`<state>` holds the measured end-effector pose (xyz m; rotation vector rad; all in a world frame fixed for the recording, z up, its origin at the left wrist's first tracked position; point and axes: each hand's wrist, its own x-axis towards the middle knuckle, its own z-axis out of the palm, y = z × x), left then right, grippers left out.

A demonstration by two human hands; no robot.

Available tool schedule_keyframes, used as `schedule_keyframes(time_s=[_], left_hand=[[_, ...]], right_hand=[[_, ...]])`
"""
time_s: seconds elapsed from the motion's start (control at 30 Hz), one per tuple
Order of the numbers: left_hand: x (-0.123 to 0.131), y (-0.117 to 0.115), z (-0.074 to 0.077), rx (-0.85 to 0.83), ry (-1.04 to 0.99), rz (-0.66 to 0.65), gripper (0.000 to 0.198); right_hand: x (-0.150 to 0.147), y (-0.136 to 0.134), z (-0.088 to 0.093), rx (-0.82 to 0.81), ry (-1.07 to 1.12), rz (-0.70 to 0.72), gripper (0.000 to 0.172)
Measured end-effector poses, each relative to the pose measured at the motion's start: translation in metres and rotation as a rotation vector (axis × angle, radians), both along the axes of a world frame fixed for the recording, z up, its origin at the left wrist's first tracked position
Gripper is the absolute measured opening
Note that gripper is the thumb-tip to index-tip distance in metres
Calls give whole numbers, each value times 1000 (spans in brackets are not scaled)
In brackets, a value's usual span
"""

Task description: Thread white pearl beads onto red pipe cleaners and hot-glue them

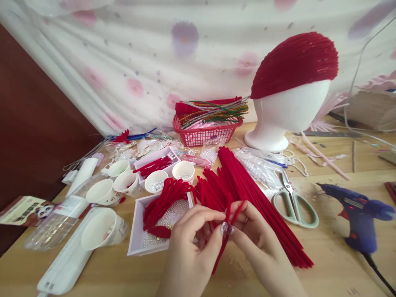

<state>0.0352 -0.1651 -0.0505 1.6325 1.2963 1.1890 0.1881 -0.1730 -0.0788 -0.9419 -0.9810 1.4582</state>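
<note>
Low over the front of the table, my left hand and my right hand meet, their thumbs side by side. Both pinch a red pipe cleaner, whose lower end hangs below the thumbs while two strands stick up above the fingers. Part of it is hidden behind my fingers. Just beyond lies a bundle of long red pipe cleaners, spreading toward the right. Left of my hands, a white box holds looped red pipe cleaners and small pearl beads.
Scissors and a blue glue gun lie at right. A white foam head wears a red cap. Behind stands a red basket. Paper cups, a plastic bottle and a white power strip crowd the left.
</note>
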Motion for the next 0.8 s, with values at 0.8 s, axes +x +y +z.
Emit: schedule_keyframes(time_s=[0.8], left_hand=[[-66, 125, 39, -479, 1287, 14, 31]], right_hand=[[5, -2, -24, 84, -1277, 318, 18]])
